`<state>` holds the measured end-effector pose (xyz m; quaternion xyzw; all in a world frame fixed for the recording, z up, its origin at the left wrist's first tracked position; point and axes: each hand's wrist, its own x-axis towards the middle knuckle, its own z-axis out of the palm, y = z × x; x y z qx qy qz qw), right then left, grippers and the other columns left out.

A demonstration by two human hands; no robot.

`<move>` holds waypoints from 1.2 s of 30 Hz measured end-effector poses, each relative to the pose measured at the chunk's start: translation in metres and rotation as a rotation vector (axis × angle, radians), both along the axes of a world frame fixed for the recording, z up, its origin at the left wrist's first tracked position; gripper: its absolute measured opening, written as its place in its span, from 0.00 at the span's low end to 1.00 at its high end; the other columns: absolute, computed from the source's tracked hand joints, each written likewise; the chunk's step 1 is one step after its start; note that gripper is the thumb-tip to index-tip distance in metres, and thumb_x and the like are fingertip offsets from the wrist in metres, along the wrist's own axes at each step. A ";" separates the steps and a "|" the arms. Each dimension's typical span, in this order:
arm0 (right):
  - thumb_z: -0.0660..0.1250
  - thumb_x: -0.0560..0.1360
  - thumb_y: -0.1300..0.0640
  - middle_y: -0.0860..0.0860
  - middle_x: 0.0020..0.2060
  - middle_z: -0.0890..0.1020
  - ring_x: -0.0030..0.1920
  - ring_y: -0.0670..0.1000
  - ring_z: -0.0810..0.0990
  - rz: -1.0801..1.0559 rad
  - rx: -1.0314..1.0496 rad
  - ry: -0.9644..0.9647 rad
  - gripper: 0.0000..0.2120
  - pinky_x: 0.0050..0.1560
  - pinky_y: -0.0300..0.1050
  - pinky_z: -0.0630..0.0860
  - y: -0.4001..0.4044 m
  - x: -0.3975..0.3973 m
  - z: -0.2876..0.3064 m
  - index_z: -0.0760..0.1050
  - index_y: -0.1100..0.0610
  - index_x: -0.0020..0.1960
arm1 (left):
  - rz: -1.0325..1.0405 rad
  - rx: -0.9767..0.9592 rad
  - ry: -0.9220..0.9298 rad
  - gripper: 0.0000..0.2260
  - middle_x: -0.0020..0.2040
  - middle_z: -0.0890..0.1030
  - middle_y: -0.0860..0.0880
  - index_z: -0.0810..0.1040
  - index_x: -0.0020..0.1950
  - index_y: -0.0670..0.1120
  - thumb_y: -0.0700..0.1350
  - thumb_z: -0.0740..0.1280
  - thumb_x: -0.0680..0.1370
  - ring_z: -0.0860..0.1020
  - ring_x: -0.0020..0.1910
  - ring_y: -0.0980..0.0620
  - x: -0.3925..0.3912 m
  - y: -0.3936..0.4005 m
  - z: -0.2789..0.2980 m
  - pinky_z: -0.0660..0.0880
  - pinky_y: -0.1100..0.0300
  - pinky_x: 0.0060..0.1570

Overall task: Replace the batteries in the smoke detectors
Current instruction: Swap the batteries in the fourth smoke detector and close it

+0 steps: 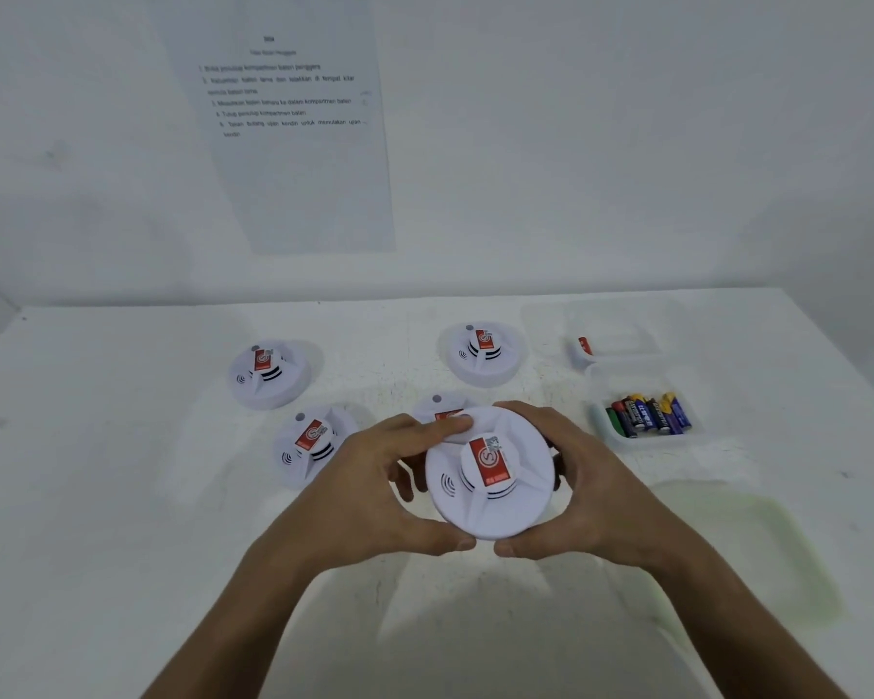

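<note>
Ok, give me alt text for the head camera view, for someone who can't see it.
Two hands, left hand and right hand, grip a white smoke detector above a white table. Four more detectors lie behind it, and a clear tub of batteries sits to the right, below a printed instruction sheet on the wall.

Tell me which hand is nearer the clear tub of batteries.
Right. The right hand grips the held smoke detector on the side facing the tub of batteries, just left of it. The left hand grips the detector's far side, further away.
</note>
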<state>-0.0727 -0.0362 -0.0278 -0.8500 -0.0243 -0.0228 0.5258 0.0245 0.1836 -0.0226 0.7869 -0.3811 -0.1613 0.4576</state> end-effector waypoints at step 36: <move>0.81 0.62 0.68 0.49 0.66 0.77 0.66 0.55 0.76 0.050 0.148 0.008 0.44 0.58 0.58 0.79 0.013 0.004 0.001 0.66 0.53 0.73 | 0.006 0.014 -0.021 0.38 0.50 0.77 0.62 0.69 0.66 0.70 0.60 0.78 0.58 0.77 0.44 0.52 0.006 0.006 -0.003 0.77 0.64 0.40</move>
